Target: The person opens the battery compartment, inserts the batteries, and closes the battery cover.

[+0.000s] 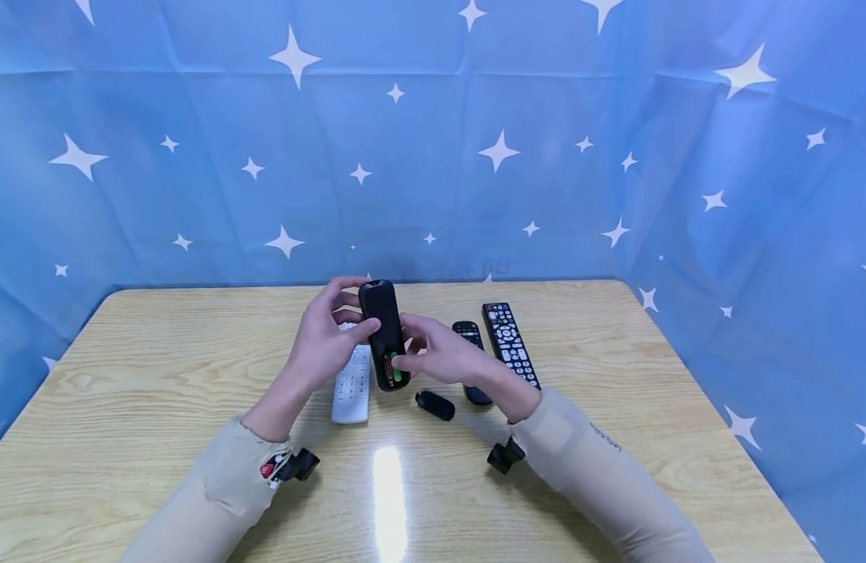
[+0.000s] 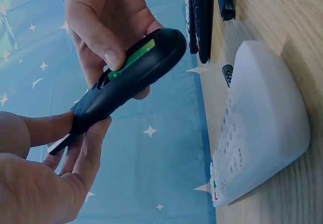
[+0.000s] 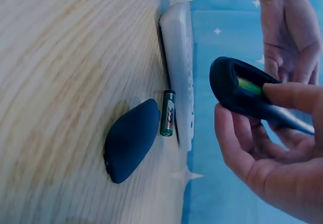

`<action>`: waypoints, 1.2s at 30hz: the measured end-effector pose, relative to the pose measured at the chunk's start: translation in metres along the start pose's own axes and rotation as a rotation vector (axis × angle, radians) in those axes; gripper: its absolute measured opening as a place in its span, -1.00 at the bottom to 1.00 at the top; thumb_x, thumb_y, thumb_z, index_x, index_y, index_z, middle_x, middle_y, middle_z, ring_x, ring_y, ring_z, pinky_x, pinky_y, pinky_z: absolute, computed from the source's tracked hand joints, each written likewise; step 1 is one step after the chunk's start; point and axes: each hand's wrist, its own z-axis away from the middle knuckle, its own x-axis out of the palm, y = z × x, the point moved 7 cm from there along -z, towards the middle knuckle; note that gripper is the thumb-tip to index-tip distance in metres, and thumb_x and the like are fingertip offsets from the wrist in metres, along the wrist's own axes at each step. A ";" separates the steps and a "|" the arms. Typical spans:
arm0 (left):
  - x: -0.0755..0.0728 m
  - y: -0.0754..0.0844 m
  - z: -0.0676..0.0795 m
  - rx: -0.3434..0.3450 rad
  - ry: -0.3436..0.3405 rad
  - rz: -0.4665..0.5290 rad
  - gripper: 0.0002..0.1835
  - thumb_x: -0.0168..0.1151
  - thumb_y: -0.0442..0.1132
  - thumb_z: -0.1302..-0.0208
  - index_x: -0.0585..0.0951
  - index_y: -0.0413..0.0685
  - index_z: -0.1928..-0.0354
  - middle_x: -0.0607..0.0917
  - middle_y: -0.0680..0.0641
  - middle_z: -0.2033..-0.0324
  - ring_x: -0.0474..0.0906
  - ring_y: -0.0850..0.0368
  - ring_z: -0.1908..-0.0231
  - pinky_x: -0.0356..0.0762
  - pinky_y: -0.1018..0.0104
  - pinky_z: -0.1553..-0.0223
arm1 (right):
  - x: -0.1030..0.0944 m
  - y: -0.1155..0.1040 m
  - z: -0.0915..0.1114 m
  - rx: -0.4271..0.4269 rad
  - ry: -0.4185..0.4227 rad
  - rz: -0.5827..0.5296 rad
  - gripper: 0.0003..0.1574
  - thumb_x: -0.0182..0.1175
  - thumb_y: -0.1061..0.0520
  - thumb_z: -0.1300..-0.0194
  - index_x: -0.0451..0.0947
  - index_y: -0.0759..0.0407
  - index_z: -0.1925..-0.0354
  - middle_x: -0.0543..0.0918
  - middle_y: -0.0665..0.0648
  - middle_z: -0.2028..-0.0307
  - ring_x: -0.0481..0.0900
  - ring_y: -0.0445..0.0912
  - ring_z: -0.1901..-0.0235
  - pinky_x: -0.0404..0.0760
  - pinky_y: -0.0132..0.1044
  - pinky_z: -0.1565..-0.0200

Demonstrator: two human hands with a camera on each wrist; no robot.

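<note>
A black remote control (image 1: 382, 324) is held above the table, its back turned up and its battery bay uncovered. My left hand (image 1: 323, 336) grips its upper end between thumb and fingers. At the lower end, my right hand (image 1: 443, 352) has its thumb on a green battery (image 2: 133, 60) in the bay, with the fingers curled beneath the remote. A black battery cover (image 3: 132, 142) lies on the table below. Beside the cover is a loose battery (image 3: 167, 114), which also shows in the left wrist view behind a white remote control (image 2: 262, 123).
Under my left hand the white remote lies on the wooden table (image 1: 194, 367). To the right lie a small black remote (image 1: 477, 395), partly hidden by my right arm, and a longer black remote (image 1: 506, 332). A blue star-patterned cloth (image 1: 405, 195) hangs behind the table.
</note>
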 end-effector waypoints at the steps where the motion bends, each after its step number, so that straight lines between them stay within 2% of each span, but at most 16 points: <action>1: 0.000 -0.001 0.000 -0.003 -0.001 -0.002 -0.37 0.32 -0.57 -0.30 0.43 -0.08 -0.37 0.64 -0.27 0.05 0.69 -0.10 0.17 0.74 0.17 0.22 | 0.000 0.001 0.000 0.005 -0.003 -0.003 -0.40 0.22 0.31 -0.45 0.37 0.17 -0.39 0.61 0.20 0.04 0.63 0.07 0.21 0.65 0.24 0.09; 5: 0.000 -0.004 0.000 -0.028 -0.009 0.034 -0.37 0.31 -0.58 -0.30 0.43 -0.09 -0.37 0.62 -0.30 0.05 0.69 -0.11 0.18 0.75 0.15 0.22 | 0.001 0.005 -0.001 0.032 -0.006 -0.027 -0.42 0.22 0.31 -0.45 0.37 0.19 -0.37 0.61 0.22 0.06 0.67 0.06 0.20 0.66 0.22 0.09; 11: -0.002 -0.005 -0.001 -0.058 -0.012 0.069 -0.37 0.31 -0.57 -0.30 0.42 -0.09 -0.38 0.61 -0.31 0.03 0.69 -0.08 0.19 0.75 0.14 0.22 | 0.001 0.006 0.000 0.044 -0.019 -0.038 -0.57 0.21 0.28 -0.47 0.42 0.22 -0.25 0.61 0.23 0.05 0.67 0.04 0.15 0.65 0.22 0.06; 15: -0.004 -0.007 -0.001 -0.066 -0.015 0.080 -0.36 0.30 -0.58 -0.31 0.41 -0.10 -0.39 0.60 -0.34 0.01 0.69 -0.05 0.21 0.75 0.14 0.22 | 0.001 0.005 0.002 0.058 -0.038 -0.034 -0.60 0.21 0.21 -0.49 0.42 0.22 -0.22 0.60 0.23 0.00 0.66 0.13 0.14 0.64 0.22 0.03; 20: -0.010 -0.010 0.000 -0.073 -0.007 0.087 -0.36 0.30 -0.58 -0.31 0.41 -0.11 -0.39 0.58 -0.35 0.01 0.69 -0.05 0.22 0.75 0.13 0.22 | -0.002 0.006 0.002 0.081 -0.024 -0.040 -0.61 0.10 0.10 -0.60 0.42 0.24 -0.26 0.59 0.25 -0.01 0.63 0.29 0.07 0.64 0.17 -0.02; 23: -0.014 -0.013 -0.001 -0.078 0.003 0.078 -0.36 0.30 -0.56 -0.31 0.41 -0.11 -0.39 0.58 -0.35 0.00 0.69 -0.04 0.22 0.75 0.14 0.22 | -0.004 0.007 0.001 0.090 0.004 -0.027 -0.60 -0.01 0.04 -0.66 0.44 0.27 -0.25 0.58 0.30 -0.01 0.60 0.28 0.03 0.65 0.12 -0.01; 26: -0.018 -0.015 -0.001 -0.083 0.009 0.064 -0.37 0.30 -0.54 -0.33 0.40 -0.11 -0.40 0.57 -0.34 -0.01 0.68 -0.03 0.21 0.75 0.15 0.20 | -0.006 0.009 0.001 0.098 0.043 0.053 -0.61 -0.05 0.07 -0.67 0.49 0.31 -0.21 0.59 0.33 -0.03 0.60 0.22 0.04 0.67 0.02 0.05; 30: -0.020 -0.016 -0.002 -0.090 0.013 0.055 -0.37 0.31 -0.53 -0.33 0.40 -0.10 -0.41 0.57 -0.33 -0.01 0.68 -0.05 0.19 0.75 0.15 0.19 | -0.005 0.008 -0.002 0.074 0.080 0.285 -0.70 0.03 0.21 -0.60 0.59 0.32 -0.12 0.66 0.28 0.01 0.62 0.05 0.16 0.63 -0.18 0.16; 33: -0.023 -0.016 -0.001 -0.091 0.023 0.036 -0.37 0.31 -0.52 -0.34 0.41 -0.09 -0.41 0.58 -0.31 -0.01 0.68 -0.04 0.17 0.75 0.16 0.19 | -0.001 0.009 -0.005 0.060 0.080 0.435 -0.76 0.12 0.28 -0.52 0.64 0.30 -0.05 0.70 0.17 0.12 0.60 -0.08 0.23 0.60 -0.26 0.22; 36: -0.026 -0.014 0.000 -0.086 0.031 0.011 -0.37 0.31 -0.51 -0.35 0.40 -0.08 -0.42 0.59 -0.30 -0.01 0.68 -0.03 0.15 0.74 0.17 0.19 | 0.003 0.012 -0.009 0.064 0.062 0.513 -0.78 0.19 0.31 -0.46 0.66 0.29 -0.01 0.69 0.10 0.18 0.61 -0.12 0.25 0.62 -0.26 0.21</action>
